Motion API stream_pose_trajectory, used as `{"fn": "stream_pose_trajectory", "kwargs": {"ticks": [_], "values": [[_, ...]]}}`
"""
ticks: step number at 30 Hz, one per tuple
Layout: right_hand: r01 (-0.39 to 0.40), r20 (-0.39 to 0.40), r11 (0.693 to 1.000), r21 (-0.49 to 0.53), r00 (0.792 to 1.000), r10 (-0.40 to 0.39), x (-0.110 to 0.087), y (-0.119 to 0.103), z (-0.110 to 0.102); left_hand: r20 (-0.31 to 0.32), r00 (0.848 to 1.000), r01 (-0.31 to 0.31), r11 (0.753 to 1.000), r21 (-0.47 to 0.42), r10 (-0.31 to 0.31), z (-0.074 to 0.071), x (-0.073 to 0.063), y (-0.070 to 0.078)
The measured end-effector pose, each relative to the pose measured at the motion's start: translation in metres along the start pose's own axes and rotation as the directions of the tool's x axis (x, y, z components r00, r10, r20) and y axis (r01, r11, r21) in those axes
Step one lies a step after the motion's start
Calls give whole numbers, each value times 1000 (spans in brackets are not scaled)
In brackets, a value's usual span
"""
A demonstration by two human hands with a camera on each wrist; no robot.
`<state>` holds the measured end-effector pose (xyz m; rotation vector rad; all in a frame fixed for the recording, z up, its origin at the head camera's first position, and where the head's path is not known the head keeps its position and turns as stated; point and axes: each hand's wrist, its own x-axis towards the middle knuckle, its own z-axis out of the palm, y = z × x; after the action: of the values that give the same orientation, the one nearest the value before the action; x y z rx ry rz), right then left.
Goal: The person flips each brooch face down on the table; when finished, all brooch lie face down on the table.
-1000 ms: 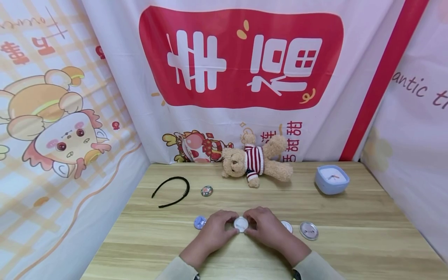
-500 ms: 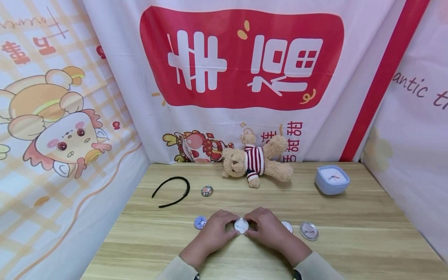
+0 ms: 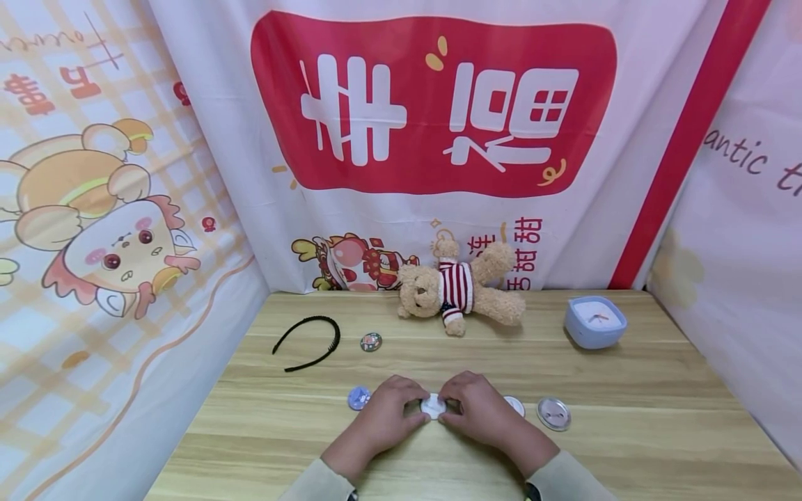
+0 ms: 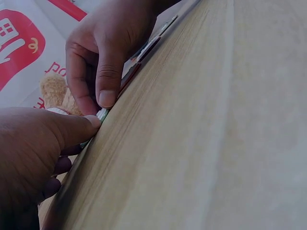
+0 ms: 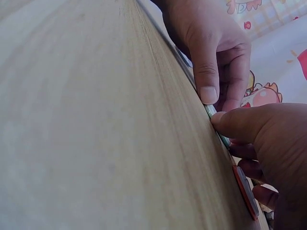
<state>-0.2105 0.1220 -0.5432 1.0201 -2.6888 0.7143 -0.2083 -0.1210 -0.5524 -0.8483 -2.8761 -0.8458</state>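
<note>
A small round pin badge (image 3: pixel 433 406), pale back facing up, is pinched between both hands low over the table. My left hand (image 3: pixel 393 412) grips its left edge with thumb and fingers. From the opposite side my right hand (image 3: pixel 476 409) holds the right edge, its index fingertip overlapping the rim. In the left wrist view the thumb of the left hand (image 4: pixel 43 143) sits right at the badge's edge (image 4: pixel 102 114). The right wrist view shows the badge's thin greenish side (image 5: pixel 209 110) beside the thumb of the right hand (image 5: pixel 273 134); fingers hide most of it.
A blue badge (image 3: pixel 359 398) lies left of the hands; a white badge (image 3: pixel 515 406), partly hidden, and a silver-backed badge (image 3: pixel 554 414) lie right. Farther back are a black headband (image 3: pixel 337 337), a patterned badge (image 3: pixel 371 342), a teddy bear (image 3: pixel 460 289) and a blue clock (image 3: pixel 595 322).
The held badge has shifted slightly toward the person, and the right fingertips now cover a little more of its rim. Everything else on the table stays put.
</note>
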Motion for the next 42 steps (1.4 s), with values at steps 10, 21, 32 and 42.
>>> {"fn": "stream_pose_trajectory", "kwargs": {"ticks": [10,21,32,42], "values": [[-8,15,1000,-20,1000,8,0,-1,0,3,1000,1,1000,-3,-1,-1,0,0],[18,2,999,-26,1000,-18,-1,2,1,-11,1000,7,1000,-2,-8,-2,-1,3],[5,10,1000,-26,1000,-5,1,3,3,-90,992,89,996,9,-87,-25,-12,-14],[4,18,1000,-9,1000,-3,0,1,-1,-157,962,231,972,38,-222,-53,-41,-43]]}}
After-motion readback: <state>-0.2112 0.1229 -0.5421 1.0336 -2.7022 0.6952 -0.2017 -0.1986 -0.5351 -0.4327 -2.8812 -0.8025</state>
